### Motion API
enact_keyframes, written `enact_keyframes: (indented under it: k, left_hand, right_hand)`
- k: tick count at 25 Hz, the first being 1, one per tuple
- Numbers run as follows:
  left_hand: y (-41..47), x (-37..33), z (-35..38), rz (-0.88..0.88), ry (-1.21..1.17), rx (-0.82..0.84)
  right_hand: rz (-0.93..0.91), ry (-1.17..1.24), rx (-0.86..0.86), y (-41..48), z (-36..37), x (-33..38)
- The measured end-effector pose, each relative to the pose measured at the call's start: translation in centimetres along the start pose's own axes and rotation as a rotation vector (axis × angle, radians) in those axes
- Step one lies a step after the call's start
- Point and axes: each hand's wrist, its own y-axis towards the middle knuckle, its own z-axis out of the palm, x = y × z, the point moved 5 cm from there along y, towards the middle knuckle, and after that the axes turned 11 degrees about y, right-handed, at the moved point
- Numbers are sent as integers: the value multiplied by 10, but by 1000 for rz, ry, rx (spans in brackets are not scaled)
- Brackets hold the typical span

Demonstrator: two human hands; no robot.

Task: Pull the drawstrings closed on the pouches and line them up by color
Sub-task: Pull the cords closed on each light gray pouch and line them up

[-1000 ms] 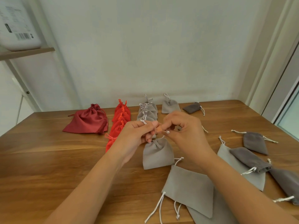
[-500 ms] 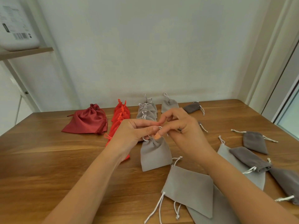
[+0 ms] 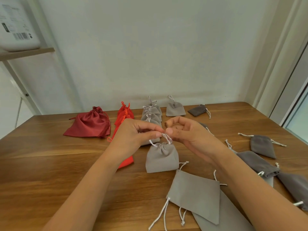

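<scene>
Two hands are meeting at mid-frame: the left hand (image 3: 133,135) is pinching the white drawstring (image 3: 167,138), the right hand (image 3: 188,134) is curling beside it, its hold unclear. Directly below them the light grey pouch (image 3: 161,160) is resting on the table (image 3: 50,164), neck puckered tight.

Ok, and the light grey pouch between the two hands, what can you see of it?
The light grey pouch is small, of soft matte cloth like velvet, with a white drawstring. Its neck is gathered nearly shut and points away from the person. Its body rests on the wooden table, nearest in the grey row. The left hand pinches the cord loop above the neck. The right hand has its thumb at the loop, grip unclear.
</scene>
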Motion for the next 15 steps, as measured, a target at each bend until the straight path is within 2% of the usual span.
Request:
enact_keyframes:
  k: [5,9,12,15]
  left_hand:
    - [-1,-2,-1,21,58,-24]
    - [-2,-1,0,11,160,-72]
    - [-3,-1,5,33,194,-66]
    - [-3,-3,6,58,210,-84]
  right_hand:
    - [-8,-197,-13,1,3,-3]
    - [-88,-317,-162,-1,0,2]
    - [-117,-294,-250,-4,-4,4]
    - [-125,-197,-263,-6,-4,7]
